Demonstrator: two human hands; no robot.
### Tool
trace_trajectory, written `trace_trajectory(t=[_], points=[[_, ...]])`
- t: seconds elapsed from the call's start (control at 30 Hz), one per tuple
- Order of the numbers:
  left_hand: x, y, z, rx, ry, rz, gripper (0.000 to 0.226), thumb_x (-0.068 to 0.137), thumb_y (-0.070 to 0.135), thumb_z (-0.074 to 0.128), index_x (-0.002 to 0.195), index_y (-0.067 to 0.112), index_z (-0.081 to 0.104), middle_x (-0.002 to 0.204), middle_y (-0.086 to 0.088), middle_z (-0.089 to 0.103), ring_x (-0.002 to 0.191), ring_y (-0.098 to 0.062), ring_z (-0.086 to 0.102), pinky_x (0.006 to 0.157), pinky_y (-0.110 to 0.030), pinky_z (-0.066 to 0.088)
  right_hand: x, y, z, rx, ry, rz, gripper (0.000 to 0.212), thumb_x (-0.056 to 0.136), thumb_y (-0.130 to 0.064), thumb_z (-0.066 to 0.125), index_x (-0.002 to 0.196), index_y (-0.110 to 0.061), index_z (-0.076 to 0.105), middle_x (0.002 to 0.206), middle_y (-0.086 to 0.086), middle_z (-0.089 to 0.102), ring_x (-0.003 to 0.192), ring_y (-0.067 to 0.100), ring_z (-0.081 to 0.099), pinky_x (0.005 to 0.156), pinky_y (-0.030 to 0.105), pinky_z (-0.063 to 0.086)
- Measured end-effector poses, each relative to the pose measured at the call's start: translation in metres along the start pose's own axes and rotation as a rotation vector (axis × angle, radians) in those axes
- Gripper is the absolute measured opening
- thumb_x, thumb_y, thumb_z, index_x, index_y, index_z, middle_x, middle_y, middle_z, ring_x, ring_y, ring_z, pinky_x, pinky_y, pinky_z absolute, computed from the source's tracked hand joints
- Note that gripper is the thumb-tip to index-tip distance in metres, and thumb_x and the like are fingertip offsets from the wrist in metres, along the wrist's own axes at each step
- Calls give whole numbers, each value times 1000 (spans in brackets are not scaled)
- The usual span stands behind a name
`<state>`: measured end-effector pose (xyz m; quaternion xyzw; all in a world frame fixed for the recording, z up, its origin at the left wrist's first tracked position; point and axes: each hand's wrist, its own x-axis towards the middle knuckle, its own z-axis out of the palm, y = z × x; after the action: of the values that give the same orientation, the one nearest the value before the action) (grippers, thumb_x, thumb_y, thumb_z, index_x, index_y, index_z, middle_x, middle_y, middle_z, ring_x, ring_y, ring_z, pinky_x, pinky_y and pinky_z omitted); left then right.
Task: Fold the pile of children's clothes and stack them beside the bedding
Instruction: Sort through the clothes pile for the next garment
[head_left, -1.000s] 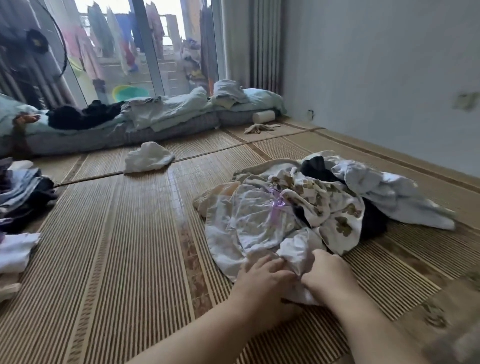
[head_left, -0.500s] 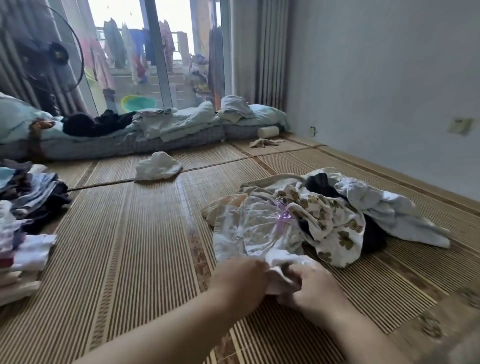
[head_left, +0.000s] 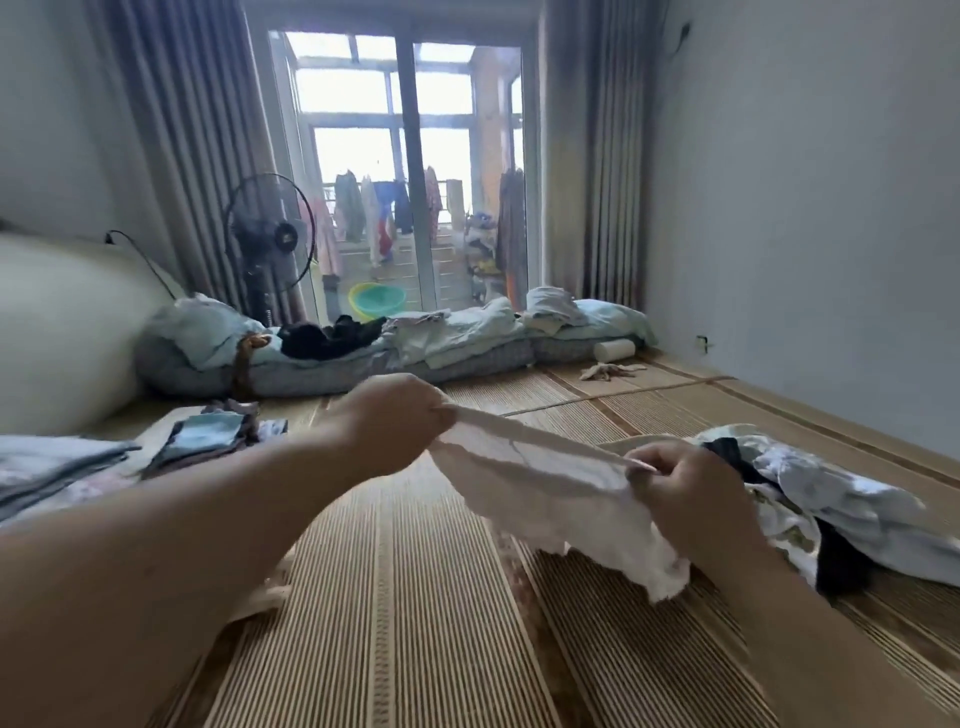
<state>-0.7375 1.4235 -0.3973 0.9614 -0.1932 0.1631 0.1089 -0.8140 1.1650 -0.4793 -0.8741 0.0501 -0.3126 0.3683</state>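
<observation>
Left hand and right hand each pinch an end of small white cotton garment, stretched above striped bamboo mat.

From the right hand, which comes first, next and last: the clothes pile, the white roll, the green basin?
1. Clothes pile: just right of the right hand.
2. White roll: ahead, beside the bedding.
3. Green basin: farthest, beyond the door.

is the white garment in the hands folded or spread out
Spread out, not folded: the left hand and right hand pinch the white garment at opposite ends of its top edge, taut, the rest hanging loose.
</observation>
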Motion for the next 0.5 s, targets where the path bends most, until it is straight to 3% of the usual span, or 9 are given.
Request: trace_trajectory(t=[0.13, 0.2, 0.27, 0.33, 0.37, 0.43, 0.5], points=[[1, -30, -66, 25, 66, -64, 35, 96, 42, 45, 86, 16, 67, 75, 2, 63, 81, -22, 65, 62, -26, 46, 54, -81, -20, -38, -8, -116, 28, 81, -22, 66, 54, -29, 60, 48, -16, 55, 56, 5, 52, 54, 19, 36], [6, -43, -95, 10, 122, -114, 29, 96, 39, 49, 84, 17, 64, 80, 0, 66, 83, -22, 67, 62, -26, 48, 78, -122, -33, -36, 13, -186, 16, 81, -24, 66, 65, -25, 70, 59, -8, 64, 63, 13, 59, 61, 24, 42], [8, -51, -125, -142, 187, -192, 26, 95, 34, 54, 79, 16, 62, 73, -1, 66, 65, -12, 69, 54, -25, 55, 95, -159, -43, -13, -5, -230, 11, 81, -26, 67, 75, -19, 74, 64, 1, 66, 66, 18, 60, 67, 25, 43], [5, -61, -153, -427, 266, -263, 20, 93, 24, 61, 79, 11, 64, 57, -2, 64, 39, -5, 60, 34, -17, 44, 107, -189, -50, 67, -47, -266, 15, 80, -23, 69, 70, -13, 71, 52, -1, 60, 53, 14, 57, 57, 21, 44], [1, -66, -168, -563, 291, -271, 16, 91, 19, 64, 82, 6, 66, 55, -5, 65, 36, -7, 58, 32, -16, 42, 110, -203, -52, 126, -62, -274, 14, 80, -21, 70, 68, -14, 70, 47, -4, 59, 44, 9, 55, 48, 17, 43], [-9, -77, -190, -709, 288, -235, 15, 88, 12, 67, 95, -2, 67, 72, -15, 68, 50, -14, 63, 39, -18, 48, 113, -223, -52, 199, -83, -273, 11, 81, -17, 70, 70, -17, 68, 44, -5, 61, 37, 4, 54, 38, 14, 43], [-19, -83, -206, -756, 262, -215, 6, 89, 9, 66, 94, 5, 67, 85, -14, 66, 62, -15, 67, 47, -20, 52, 113, -238, -49, 220, -151, -245, 7, 83, -17, 69, 76, -18, 67, 52, -3, 67, 40, 6, 59, 39, 16, 45]])
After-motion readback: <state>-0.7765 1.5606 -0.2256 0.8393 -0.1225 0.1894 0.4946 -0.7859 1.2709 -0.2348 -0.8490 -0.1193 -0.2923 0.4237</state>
